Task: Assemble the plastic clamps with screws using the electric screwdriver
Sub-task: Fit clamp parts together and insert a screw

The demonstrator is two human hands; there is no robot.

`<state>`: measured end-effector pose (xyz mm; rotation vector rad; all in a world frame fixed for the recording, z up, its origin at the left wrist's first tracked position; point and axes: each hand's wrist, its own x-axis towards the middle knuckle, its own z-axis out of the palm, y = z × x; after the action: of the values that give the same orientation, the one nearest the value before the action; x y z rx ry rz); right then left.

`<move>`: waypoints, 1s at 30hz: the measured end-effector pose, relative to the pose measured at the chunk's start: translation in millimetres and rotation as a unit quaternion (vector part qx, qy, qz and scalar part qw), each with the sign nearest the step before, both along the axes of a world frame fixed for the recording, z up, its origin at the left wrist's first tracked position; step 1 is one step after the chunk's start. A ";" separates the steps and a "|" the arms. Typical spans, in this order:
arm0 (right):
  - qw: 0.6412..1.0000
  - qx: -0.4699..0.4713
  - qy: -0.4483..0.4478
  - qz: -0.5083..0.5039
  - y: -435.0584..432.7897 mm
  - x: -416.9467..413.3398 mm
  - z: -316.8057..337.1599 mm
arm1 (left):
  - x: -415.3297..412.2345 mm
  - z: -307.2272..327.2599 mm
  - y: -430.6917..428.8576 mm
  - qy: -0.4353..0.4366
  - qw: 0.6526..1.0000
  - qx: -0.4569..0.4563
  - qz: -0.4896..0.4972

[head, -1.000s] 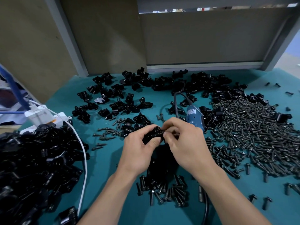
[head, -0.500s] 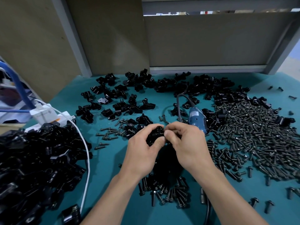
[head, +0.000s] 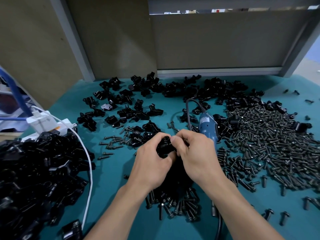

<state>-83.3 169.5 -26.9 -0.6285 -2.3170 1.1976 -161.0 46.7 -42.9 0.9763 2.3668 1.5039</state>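
My left hand (head: 152, 163) and my right hand (head: 195, 153) meet over the middle of the teal table and both grip one black plastic clamp (head: 164, 144). The right thumb and forefinger pinch at the clamp's top hole; whether a screw is between them is hidden. The blue electric screwdriver (head: 207, 125) lies on the table just behind my right hand, its black cable curving back. A large pile of dark screws (head: 268, 144) covers the right side. A small heap of screws (head: 176, 205) lies under my wrists.
A big heap of black clamps (head: 34, 179) fills the near left, with a white cable (head: 86, 161) and a white power strip (head: 45, 122) beside it. Loose clamp parts (head: 131, 104) are scattered along the back. Grey-framed panels (head: 216, 40) wall the table's far edge.
Both hands stay together on the clamp, with the right fingers shifting slightly at its top. The camera has moved a little, so the whole scene sits lower in view.
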 end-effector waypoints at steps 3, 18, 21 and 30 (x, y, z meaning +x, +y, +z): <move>1.000 0.012 0.007 0.006 -1.5 0.5 2.1 | -1.0 -0.1 -0.1 -0.004 1.000 -0.009 -0.014; 0.995 0.062 -0.037 0.071 5.0 7.9 7.9 | -5.7 -1.9 -4.9 -0.005 0.997 -0.051 -0.050; 0.996 0.058 -0.032 0.064 5.2 7.2 6.7 | -4.8 -1.1 -5.0 -0.003 0.997 -0.048 -0.057; 0.995 0.069 -0.054 0.056 3.8 5.2 5.9 | -1.4 0.1 -4.8 -0.010 0.997 -0.049 -0.059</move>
<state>-78.2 173.3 -21.0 -0.5329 -2.5304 1.0621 -162.5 41.9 -42.7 1.0538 2.3014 1.3364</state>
